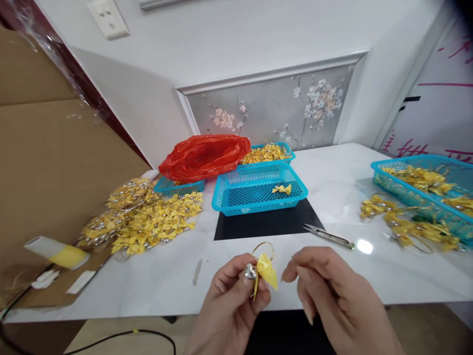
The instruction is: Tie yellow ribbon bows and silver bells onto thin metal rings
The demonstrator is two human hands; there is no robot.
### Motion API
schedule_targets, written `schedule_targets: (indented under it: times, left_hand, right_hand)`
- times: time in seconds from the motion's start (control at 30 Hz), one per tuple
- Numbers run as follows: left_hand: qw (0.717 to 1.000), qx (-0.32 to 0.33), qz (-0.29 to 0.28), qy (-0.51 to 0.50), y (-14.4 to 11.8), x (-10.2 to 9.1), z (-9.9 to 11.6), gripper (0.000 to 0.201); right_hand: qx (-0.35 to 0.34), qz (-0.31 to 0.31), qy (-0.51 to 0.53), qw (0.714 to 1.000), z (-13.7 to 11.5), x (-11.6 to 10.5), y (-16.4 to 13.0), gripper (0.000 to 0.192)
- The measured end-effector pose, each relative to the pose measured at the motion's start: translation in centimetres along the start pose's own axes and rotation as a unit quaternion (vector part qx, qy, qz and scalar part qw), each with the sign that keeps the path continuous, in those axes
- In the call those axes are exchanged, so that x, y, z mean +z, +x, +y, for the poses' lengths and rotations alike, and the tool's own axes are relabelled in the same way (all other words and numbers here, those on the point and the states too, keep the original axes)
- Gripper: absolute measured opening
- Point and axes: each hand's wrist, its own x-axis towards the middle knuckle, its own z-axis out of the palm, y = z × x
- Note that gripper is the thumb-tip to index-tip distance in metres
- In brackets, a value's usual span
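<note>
We hold a yellow bow [266,268] with a small silver bell [251,271] and a gold loop [263,248] in our left hand [231,301], fingers pinched shut on it just above the near edge of the counter [332,182]. It sits up between thumb and forefinger, probably so the loop and bell stay clear to work on. Our right hand [328,291] is just beside it, fingers curled loosely, tips near the bow but not touching, holding nothing we can see.

Snips [327,235] lie on the counter just beyond the right hand, within easy reach. A black mat [266,222] sits ahead, with a blue basket [258,190] on it holding one bow [281,189]. Behind it, a second basket [268,153] full of yellow pieces, and a red bag [205,157]. A big pile of bows [148,217] lies left on the counter. Right side: another basket [424,190] with bows, more spilled beside it. Cardboard [55,158] stands far left, a tape roll [57,252] by it.
</note>
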Motion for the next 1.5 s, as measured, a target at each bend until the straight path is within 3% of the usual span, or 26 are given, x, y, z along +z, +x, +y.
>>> schedule_targets:
  times: [0.1, 0.2, 0.47, 0.7, 0.83, 0.97, 1.3, 1.4, 1.5]
  left_hand:
    - [1.000, -0.012, 0.001, -0.001, -0.1, 0.1, -0.1, 0.029]
    - [1.000, -0.030, -0.006, -0.006, -0.2, 0.1, -0.1, 0.028]
    - [0.990, -0.104, -0.029, -0.093, -0.2, -0.9, -0.1, 0.028]
    - [0.938, -0.188, -0.107, -0.270, 0.1, -1.6, 0.0, 0.020]
    - [0.927, -0.194, -0.078, -0.312, -0.1, -2.0, 0.1, 0.034]
    - [0.918, -0.199, -0.035, -0.341, -0.1, -2.1, 0.1, 0.035]
    - [0.916, -0.199, 0.093, -0.336, 0.2, -0.6, 0.4, 0.056]
    - [0.920, -0.195, 0.090, -0.328, 0.3, -0.8, 0.3, 0.058]
    - [0.936, -0.179, 0.023, -0.303, 0.4, -1.7, 0.1, 0.046]
  right_hand:
    - [-0.072, -0.026, -0.073, 0.994, 0.3, -0.3, 0.8, 0.020]
    - [-0.139, -0.006, -0.103, 0.985, 0.6, -0.4, 1.4, 0.014]
    - [-0.152, -0.004, -0.114, 0.982, 0.9, -0.1, 1.3, 0.015]
    - [-0.214, 0.002, -0.121, 0.969, -0.2, 0.5, 1.5, 0.025]
    - [-0.260, 0.033, -0.142, 0.955, -0.9, 1.0, 1.7, 0.028]
    - [-0.274, 0.054, -0.135, 0.951, -1.3, 1.2, 2.1, 0.026]
    - [-0.294, 0.074, -0.131, 0.944, -1.9, 1.4, 2.8, 0.022]
    - [-0.296, 0.073, -0.143, 0.941, -2.0, 1.4, 2.8, 0.024]
    - [-0.312, 0.065, -0.174, 0.932, -1.9, 1.3, 2.7, 0.025]
